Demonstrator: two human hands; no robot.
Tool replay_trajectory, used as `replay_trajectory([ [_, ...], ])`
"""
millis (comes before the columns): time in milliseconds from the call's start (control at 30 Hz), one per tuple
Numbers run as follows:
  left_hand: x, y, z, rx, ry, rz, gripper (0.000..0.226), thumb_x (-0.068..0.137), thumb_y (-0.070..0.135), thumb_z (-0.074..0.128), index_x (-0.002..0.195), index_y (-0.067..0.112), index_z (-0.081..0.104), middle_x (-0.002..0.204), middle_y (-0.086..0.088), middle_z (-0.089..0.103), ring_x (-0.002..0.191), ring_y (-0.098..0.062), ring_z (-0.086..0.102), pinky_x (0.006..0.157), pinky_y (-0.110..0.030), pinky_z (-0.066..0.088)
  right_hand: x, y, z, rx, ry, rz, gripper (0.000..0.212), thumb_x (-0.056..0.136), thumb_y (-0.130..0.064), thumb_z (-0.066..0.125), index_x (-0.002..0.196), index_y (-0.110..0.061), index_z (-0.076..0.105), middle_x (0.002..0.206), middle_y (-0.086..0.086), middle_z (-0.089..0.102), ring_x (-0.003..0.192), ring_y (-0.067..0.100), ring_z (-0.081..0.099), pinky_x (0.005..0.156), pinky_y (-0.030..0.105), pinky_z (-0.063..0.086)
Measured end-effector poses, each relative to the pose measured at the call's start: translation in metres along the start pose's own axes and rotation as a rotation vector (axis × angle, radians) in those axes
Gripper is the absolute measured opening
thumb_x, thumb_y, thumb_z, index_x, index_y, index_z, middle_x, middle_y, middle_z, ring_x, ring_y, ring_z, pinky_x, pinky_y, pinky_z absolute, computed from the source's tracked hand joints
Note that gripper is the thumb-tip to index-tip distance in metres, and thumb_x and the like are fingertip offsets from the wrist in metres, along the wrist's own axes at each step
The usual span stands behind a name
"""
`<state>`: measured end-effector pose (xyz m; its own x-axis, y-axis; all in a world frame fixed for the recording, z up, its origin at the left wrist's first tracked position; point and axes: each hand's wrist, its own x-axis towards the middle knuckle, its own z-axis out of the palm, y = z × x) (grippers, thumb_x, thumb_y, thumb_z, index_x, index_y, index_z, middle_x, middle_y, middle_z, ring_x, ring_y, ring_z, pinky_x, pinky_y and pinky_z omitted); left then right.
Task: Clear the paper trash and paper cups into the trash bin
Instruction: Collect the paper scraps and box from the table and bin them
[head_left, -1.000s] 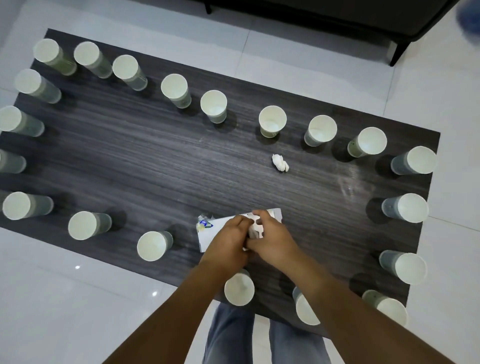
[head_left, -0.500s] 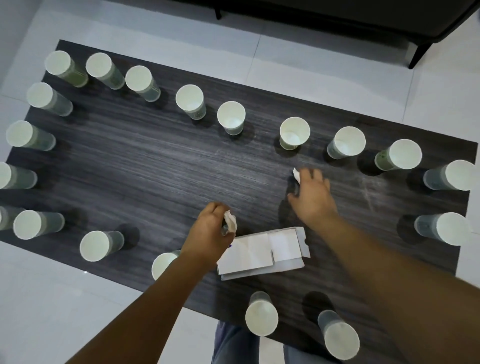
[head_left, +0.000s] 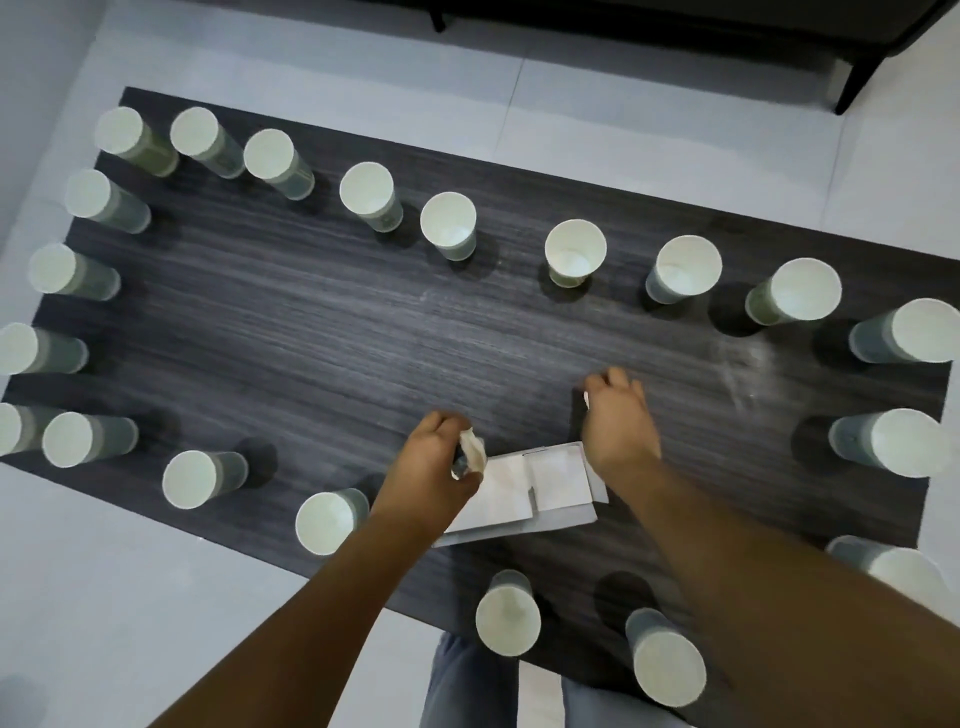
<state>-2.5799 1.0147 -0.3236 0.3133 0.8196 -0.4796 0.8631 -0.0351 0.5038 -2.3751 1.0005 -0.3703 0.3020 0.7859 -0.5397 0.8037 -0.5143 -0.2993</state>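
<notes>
Nearest, just below the hands, two white paper cups (head_left: 508, 618) stand at the near edge of the dark wood-grain desk (head_left: 291, 332). The left hand (head_left: 434, 462) clenches around a crumpled white paper scrap (head_left: 471, 451), hovering over the left end of a flattened white cardboard box (head_left: 524, 491). The right hand (head_left: 618, 421), just beyond the box's right end, curls its fingers on a small white paper wad (head_left: 586, 399), barely visible. Farther out, more white cups ring both hands along the desk's edges.
</notes>
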Motion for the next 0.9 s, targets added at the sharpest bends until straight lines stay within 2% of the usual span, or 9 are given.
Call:
replay_trajectory([
  [167, -0.028, 0.052, 0.002, 0.037, -0.057, -0.003, 0.049, 0.080, 0.015, 0.071, 0.126, 0.012, 0.053, 0.126, 0.000, 0.050, 0.110, -0.018, 0.053, 0.091, -0.019, 0.040, -0.053, 0.026, -0.036, 0.123, 0.041, -0.004, 0.040, 0.090, 0.002, 0.050, 0.127, -0.013, 0.053, 0.129, 0.007, 0.047, 0.120, 0.024, 0.041, 0.094, 0.034, 0.046],
  [333, -0.068, 0.117, -0.004, 0.063, -0.097, 0.090, 0.049, 0.078, 0.007, 0.070, 0.124, 0.006, 0.054, 0.124, -0.008, 0.050, 0.110, -0.024, 0.052, 0.083, -0.013, 0.030, -0.124, 0.046, -0.085, 0.198, 0.075, -0.011, 0.041, 0.091, 0.001, 0.050, 0.129, -0.013, 0.052, 0.134, 0.007, 0.044, 0.122, 0.026, 0.040, 0.097, 0.034, 0.043],
  [467, -0.100, 0.150, -0.004, 0.103, -0.132, 0.206, 0.053, 0.078, 0.005, 0.069, 0.128, 0.005, 0.052, 0.123, -0.009, 0.050, 0.110, -0.025, 0.053, 0.088, -0.016, 0.033, -0.185, 0.059, -0.107, 0.243, 0.138, 0.012, 0.040, 0.091, 0.000, 0.050, 0.129, -0.012, 0.053, 0.132, 0.007, 0.045, 0.118, 0.029, 0.043, 0.095, 0.035, 0.043],
  [700, -0.173, 0.172, -0.015, 0.242, -0.266, 0.449, 0.049, 0.079, 0.001, 0.062, 0.126, 0.005, 0.052, 0.130, -0.008, 0.047, 0.117, -0.023, 0.049, 0.098, -0.017, 0.031, -0.312, 0.063, -0.095, 0.363, 0.206, 0.215, 0.043, 0.091, 0.004, 0.044, 0.129, -0.011, 0.053, 0.131, 0.009, 0.044, 0.108, 0.031, 0.055, 0.094, 0.037, 0.044],
  [900, -0.248, 0.198, -0.013, 0.404, -0.382, 0.672, 0.046, 0.083, 0.007, 0.062, 0.128, 0.005, 0.051, 0.132, -0.009, 0.046, 0.118, -0.024, 0.049, 0.102, -0.025, 0.035, -0.428, 0.062, -0.073, 0.508, 0.358, 0.407, 0.024, 0.094, -0.002, 0.045, 0.113, -0.004, 0.060, 0.121, 0.011, 0.052, 0.104, 0.029, 0.057, 0.088, 0.036, 0.045],
])
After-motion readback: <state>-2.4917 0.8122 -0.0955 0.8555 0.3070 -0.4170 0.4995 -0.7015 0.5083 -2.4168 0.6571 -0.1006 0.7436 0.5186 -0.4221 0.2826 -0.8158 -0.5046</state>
